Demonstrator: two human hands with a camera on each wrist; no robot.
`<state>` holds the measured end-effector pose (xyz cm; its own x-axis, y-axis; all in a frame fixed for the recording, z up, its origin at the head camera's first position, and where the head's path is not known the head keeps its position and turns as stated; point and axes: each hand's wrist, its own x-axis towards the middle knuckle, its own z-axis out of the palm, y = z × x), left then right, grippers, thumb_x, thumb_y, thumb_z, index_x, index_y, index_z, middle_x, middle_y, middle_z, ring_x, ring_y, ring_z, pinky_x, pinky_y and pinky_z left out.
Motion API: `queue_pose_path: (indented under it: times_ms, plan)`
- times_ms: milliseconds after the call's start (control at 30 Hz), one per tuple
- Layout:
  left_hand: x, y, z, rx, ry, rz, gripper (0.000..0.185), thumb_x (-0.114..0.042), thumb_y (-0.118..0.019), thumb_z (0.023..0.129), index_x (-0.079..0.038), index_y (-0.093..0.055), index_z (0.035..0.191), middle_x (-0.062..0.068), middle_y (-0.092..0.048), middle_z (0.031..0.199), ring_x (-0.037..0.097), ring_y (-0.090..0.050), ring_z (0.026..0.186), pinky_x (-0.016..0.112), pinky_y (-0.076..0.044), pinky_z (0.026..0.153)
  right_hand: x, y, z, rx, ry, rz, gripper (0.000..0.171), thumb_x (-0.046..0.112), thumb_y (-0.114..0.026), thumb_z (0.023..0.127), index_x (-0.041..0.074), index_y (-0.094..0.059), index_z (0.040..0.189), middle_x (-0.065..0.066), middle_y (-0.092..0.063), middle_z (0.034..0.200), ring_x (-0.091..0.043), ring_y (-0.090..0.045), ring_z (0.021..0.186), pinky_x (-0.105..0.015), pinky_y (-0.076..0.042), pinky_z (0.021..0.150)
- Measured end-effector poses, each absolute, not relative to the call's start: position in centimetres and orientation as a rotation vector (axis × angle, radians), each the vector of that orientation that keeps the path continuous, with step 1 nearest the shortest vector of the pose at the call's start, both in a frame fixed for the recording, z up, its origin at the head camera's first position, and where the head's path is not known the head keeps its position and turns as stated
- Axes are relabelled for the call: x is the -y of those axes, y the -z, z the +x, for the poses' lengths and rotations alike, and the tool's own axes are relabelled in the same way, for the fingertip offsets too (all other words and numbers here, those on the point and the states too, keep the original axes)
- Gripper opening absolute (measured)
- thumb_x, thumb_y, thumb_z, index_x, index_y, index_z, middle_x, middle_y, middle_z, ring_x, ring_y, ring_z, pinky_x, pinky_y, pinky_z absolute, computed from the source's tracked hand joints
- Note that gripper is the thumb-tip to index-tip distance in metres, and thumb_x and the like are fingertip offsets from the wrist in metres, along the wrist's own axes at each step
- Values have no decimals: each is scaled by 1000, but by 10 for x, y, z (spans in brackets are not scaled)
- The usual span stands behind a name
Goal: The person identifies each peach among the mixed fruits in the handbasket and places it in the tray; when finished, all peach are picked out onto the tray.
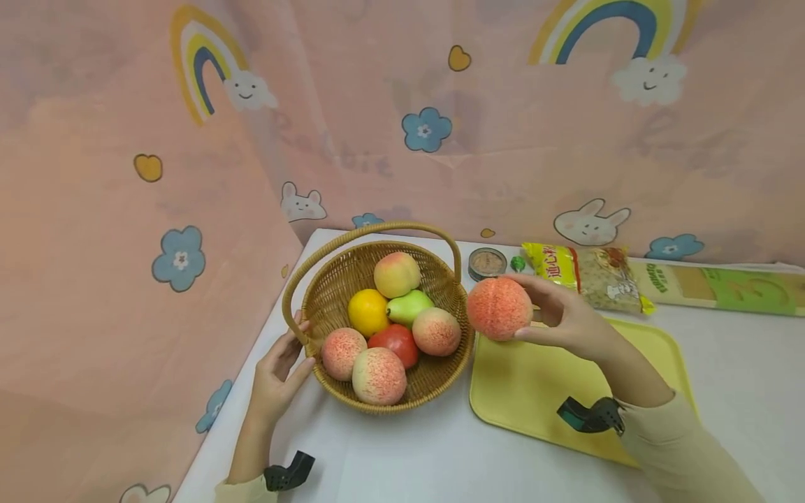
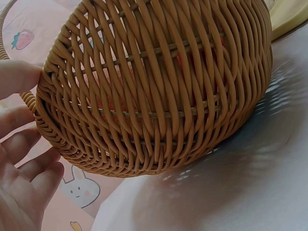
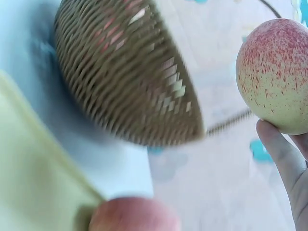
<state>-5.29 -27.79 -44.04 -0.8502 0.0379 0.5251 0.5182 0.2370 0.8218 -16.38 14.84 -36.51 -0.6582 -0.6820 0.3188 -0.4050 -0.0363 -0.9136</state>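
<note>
My right hand (image 1: 566, 314) holds a peach (image 1: 499, 309) between thumb and fingers, raised above the yellow tray (image 1: 528, 398) and just right of the wicker basket (image 1: 327, 300). At the basket's left side, my left hand (image 1: 277, 381) grips the rim near the handle's foot; in the left wrist view its thumb (image 2: 19, 79) touches the weave. Inside the basket lie several peaches (image 1: 379, 377), a round yellow fruit (image 1: 368, 313), a green pear (image 1: 410, 306) and a red fruit (image 1: 396, 344). Low in the right wrist view, a blurred reddish fruit (image 3: 134, 216) shows beside the tray's edge.
Behind the tray are a round tin (image 1: 487, 263), a small green item (image 1: 518, 263), a yellow-ended food bag (image 1: 606, 279) and a long green-and-beige package (image 1: 748, 288). The basket's handle (image 1: 377, 227) arches over its back. A printed pink cloth (image 1: 377, 175) hangs behind the white table.
</note>
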Motion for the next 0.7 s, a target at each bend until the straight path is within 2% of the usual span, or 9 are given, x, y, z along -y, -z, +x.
queue_pose_path:
  times_ms: [333, 533, 700]
  plan:
    - [277, 439, -51, 2117, 1680, -487, 51, 20, -53, 82, 19, -41, 131, 35, -27, 147, 15, -36, 138, 20, -35, 110, -206, 406, -163, -2135, 1817, -882, 65, -13, -58, 85, -1, -32, 144, 8, -45, 138, -1, -52, 117, -18, -55, 86]
    - [276, 439, -51, 2103, 1648, -512, 51, 22, -53, 80, 19, -41, 130, 35, -28, 146, 13, -39, 137, 20, -35, 110, -230, 427, -169, -2284, 1711, -741, 65, -6, -59, 88, 0, -30, 145, 18, -42, 135, 8, -45, 117, -12, -51, 86]
    - [277, 440, -51, 2105, 1665, -509, 51, 20, -54, 81, 19, -41, 130, 35, -28, 146, 12, -38, 137, 19, -36, 109, -244, 443, -176, -2381, 1574, -663, 64, 4, -62, 89, 2, -31, 144, 18, -38, 135, 14, -38, 116, -6, -44, 88]
